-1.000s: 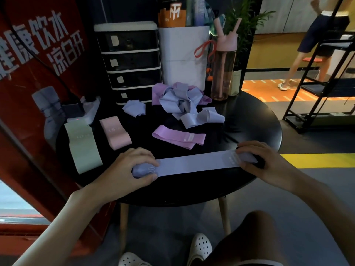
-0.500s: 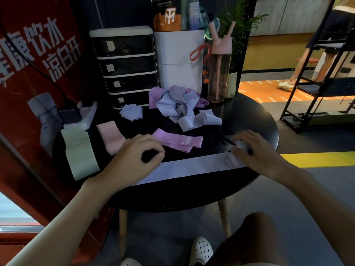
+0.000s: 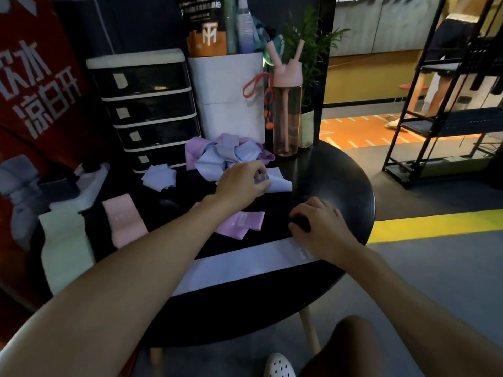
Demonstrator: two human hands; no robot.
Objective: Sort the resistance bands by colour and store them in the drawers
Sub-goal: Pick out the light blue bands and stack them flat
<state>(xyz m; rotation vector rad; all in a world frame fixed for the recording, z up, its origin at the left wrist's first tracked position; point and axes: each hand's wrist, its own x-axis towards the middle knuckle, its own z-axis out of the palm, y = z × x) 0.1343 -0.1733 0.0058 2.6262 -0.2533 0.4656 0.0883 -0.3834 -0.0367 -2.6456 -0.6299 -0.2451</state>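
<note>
Fingers [image 3: 254,170] of the left hand [image 3: 242,183] pinch a pale-blue band [image 3: 281,183] beside the pile [image 3: 226,155]; tugging could drag neighbours off the counter [image 3: 340,186]. Right hand [image 3: 324,231] (grip unclear) rests on the flattened band [image 3: 236,265].

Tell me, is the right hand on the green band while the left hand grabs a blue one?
No. The head view shows the right hand resting on the long band, not the green band, which lies untouched at the left. The left hand does pinch a blue band.
</note>
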